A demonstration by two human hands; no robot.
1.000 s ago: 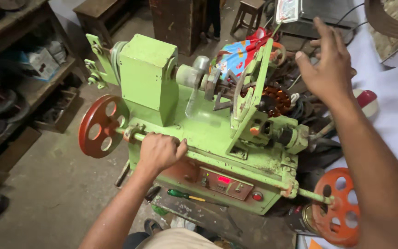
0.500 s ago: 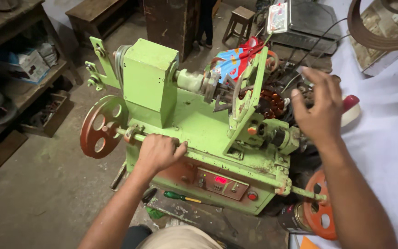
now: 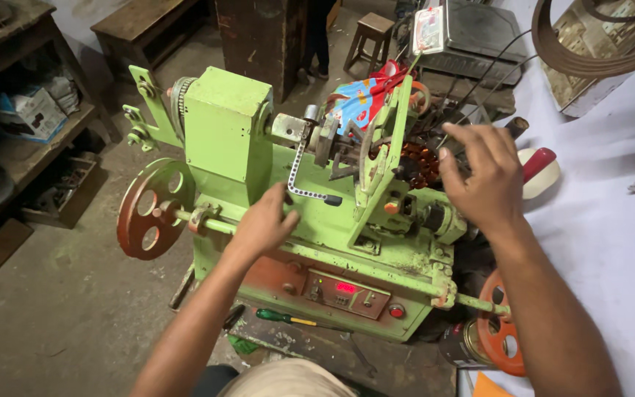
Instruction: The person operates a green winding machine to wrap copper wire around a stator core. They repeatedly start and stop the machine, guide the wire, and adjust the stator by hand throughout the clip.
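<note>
Nothing is gripped: the left hand (image 3: 264, 223) is loosely curled over the green winding machine (image 3: 299, 213), beside its perforated crank handle (image 3: 304, 170). The right hand (image 3: 483, 176) is held open, fingers spread, above the copper-wound stator (image 3: 419, 163) at the machine's right end.

The left hand (image 3: 266, 220) has let go of the green shaft (image 3: 214, 224) (fingers loose now); the right hand (image 3: 483, 180) dropped lower over the machine (image 3: 317, 235)

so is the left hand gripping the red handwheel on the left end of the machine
No, the left hand rests on top of the green winding machine, apart from the red handwheel, which nothing touches.
</note>
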